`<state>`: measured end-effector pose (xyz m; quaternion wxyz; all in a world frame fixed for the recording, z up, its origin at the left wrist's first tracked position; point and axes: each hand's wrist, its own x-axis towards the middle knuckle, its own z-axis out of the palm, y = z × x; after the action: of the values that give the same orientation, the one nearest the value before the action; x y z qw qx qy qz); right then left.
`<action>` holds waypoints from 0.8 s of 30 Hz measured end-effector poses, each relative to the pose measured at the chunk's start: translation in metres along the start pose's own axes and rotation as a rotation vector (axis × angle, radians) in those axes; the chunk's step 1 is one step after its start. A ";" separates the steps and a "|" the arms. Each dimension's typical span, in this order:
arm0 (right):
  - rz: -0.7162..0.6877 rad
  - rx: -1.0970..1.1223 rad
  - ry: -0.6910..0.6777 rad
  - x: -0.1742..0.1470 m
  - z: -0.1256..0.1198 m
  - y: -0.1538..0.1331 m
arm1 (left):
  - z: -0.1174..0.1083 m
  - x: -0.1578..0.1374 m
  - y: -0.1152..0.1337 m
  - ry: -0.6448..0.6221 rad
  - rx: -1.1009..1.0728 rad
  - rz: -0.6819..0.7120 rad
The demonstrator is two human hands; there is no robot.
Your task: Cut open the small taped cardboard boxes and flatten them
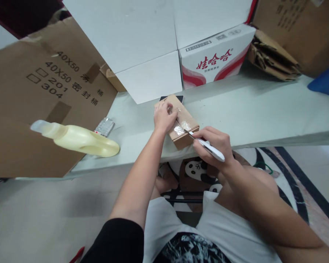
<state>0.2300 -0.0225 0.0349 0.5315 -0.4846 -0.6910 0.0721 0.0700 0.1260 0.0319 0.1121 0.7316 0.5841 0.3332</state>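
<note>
Cardboard box (181, 122) under L hand (163, 117); R hand (212, 144) w/ knife (205, 145) at tape.

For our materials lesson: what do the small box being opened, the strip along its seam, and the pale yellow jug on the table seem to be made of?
Small box: brown cardboard, matte, with folded flaps. Seam strip: probably clear plastic tape, since it glints and wrinkles. Pale yellow jug: likely moulded plastic, smooth and slightly glossy, with a built-in handle. The left hand steadies the box; the right hand holds a white-handled cutter.
</note>
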 end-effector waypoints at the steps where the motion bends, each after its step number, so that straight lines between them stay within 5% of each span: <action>1: -0.004 0.012 0.003 0.000 -0.004 0.000 | 0.001 0.000 -0.001 0.004 -0.005 0.002; 4: -0.031 0.157 0.052 -0.003 -0.018 0.002 | 0.001 -0.001 -0.002 0.001 -0.007 -0.005; 9: 0.163 0.249 0.466 -0.005 -0.038 0.051 | 0.000 0.001 -0.005 -0.025 0.016 0.011; 15: 0.339 0.017 0.137 0.004 -0.016 0.102 | -0.001 0.002 -0.006 -0.086 0.012 0.018; 19: 0.337 0.263 0.211 0.002 -0.007 0.071 | 0.000 -0.001 -0.007 -0.016 -0.044 -0.026; 24: 0.149 0.192 0.162 -0.010 -0.008 0.035 | 0.004 -0.005 -0.011 0.058 -0.153 -0.100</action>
<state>0.2564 -0.0152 0.0100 0.6226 -0.4858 -0.5979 0.1376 0.0629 0.1257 0.0213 0.1673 0.6807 0.5957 0.3922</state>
